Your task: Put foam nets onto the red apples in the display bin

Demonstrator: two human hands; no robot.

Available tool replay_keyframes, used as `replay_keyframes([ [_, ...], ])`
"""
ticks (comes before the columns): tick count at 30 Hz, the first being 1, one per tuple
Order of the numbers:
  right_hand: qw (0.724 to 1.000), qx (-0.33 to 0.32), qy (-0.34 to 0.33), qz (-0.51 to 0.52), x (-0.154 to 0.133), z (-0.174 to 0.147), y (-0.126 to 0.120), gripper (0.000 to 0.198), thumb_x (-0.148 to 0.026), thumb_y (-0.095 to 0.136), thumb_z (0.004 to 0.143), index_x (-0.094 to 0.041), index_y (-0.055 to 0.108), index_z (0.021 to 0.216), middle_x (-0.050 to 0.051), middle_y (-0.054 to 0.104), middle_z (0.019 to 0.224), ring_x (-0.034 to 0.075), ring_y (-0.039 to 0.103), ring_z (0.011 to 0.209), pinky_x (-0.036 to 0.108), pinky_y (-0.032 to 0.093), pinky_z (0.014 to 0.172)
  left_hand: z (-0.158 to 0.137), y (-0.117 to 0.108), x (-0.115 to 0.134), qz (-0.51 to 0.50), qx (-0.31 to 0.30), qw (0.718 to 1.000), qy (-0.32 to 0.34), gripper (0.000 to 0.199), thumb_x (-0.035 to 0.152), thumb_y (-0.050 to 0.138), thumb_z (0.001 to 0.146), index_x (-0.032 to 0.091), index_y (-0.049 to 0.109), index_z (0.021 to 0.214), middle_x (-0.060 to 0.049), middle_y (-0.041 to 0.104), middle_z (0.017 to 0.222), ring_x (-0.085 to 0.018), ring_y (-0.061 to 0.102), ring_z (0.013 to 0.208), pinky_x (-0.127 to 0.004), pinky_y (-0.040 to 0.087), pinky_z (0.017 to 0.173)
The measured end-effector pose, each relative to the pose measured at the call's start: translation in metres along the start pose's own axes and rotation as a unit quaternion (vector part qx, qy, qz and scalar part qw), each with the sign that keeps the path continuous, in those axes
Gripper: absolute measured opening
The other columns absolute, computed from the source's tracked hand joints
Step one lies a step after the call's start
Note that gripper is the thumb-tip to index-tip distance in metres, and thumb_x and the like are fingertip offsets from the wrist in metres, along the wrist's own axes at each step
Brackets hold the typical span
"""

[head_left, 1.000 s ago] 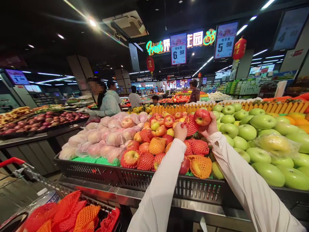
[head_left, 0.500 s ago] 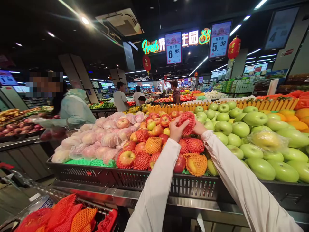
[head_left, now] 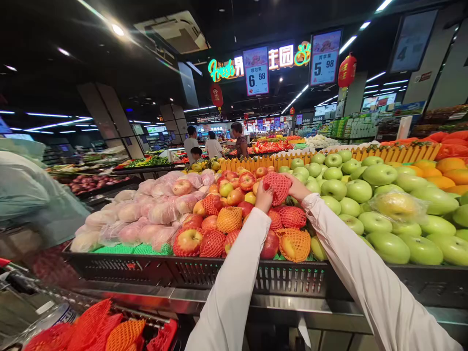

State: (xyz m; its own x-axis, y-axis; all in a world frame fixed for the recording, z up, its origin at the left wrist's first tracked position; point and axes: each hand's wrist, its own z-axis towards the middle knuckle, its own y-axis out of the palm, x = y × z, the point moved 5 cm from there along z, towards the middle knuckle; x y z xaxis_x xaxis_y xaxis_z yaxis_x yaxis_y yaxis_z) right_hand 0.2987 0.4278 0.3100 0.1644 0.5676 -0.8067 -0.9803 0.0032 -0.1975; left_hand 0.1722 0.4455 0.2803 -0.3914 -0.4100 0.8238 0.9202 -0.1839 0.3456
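Above the apple pile, a red foam fruit net (head_left: 278,187) is held between my two hands. It bulges roundly, but I cannot see whether an apple is inside. My left hand (head_left: 263,197) grips its near left side with curled fingers. On the far right side, my right hand (head_left: 298,188) closes on the same net, its fingertips partly hidden behind it. Just below lie apples in red nets (head_left: 292,217) and one in an orange net (head_left: 294,244). Bare red apples (head_left: 236,197) lie to the left of my hands.
Bagged pinkish fruit (head_left: 129,212) fills the left of the black crate (head_left: 204,273); green apples (head_left: 380,226) fill the right. A yellow picket divider (head_left: 402,155) runs behind. At lower left, red and orange nets (head_left: 91,324) lie in a cart. A person (head_left: 25,190) stands at left.
The net is turned more upright between my hands, which stay over the apples. My view has shifted slightly. The person at left has come nearer, to the frame's left edge.
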Motion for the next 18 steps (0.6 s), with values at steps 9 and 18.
replay_keyframes([
  [9,0.985,0.045,0.090,0.142,0.002,-0.002,-0.003,0.038,-0.057,0.081,0.060,-0.021,0.071,0.070,0.003,0.073,0.085,0.020,0.065,0.083,0.033,0.052,0.077,-0.009,-0.022,0.007,-0.001,0.129,0.992,0.006,0.052,0.000,0.061,0.066,0.019,0.052,0.113,-0.009,0.066,0.111,-0.019,0.064,0.104,-0.033,0.045,0.101],
  [18,0.959,0.041,0.090,0.264,-0.018,-0.011,0.002,0.040,-0.047,0.086,0.057,-0.022,0.062,0.075,-0.004,0.061,0.069,0.013,0.056,0.067,0.028,0.044,0.066,-0.009,-0.022,-0.001,-0.117,0.144,0.980,-0.076,0.031,0.024,0.062,0.080,0.024,0.054,0.109,-0.003,0.066,0.108,-0.017,0.063,0.105,-0.032,0.047,0.099],
])
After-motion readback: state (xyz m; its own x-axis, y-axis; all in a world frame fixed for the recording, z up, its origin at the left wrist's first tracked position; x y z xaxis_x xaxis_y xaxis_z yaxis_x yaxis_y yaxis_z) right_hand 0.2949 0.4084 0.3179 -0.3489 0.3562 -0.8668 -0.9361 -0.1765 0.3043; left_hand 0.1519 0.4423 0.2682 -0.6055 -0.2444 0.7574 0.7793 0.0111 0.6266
